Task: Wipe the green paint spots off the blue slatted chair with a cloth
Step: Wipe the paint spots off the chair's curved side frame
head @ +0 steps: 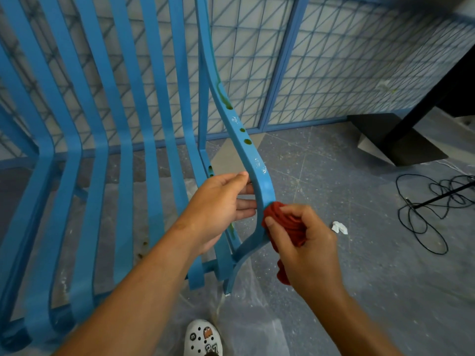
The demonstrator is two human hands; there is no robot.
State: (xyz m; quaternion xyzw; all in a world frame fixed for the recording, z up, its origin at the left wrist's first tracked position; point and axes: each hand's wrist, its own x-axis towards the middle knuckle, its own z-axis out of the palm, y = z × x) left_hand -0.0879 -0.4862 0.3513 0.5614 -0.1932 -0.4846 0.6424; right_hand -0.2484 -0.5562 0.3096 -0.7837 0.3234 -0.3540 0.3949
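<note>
The blue slatted chair (102, 129) fills the left and centre of the head view. Its right armrest (253, 160) curves down toward me and carries green paint spots (247, 141) along its upper part. My left hand (221, 201) holds the armrest from the left, thumb on top and fingers against its inner side. My right hand (305, 242) grips a bunched red cloth (285, 222) and presses it against the armrest's right edge, just below the bend. Part of the cloth hangs under my palm.
A blue wire-grid panel (321, 60) stands behind the chair. A black stand base (401, 140) and a tangled black cable (431, 201) lie at the right. A crumpled white scrap (339, 227) lies on the speckled grey floor. My white shoe (203, 337) is at the bottom.
</note>
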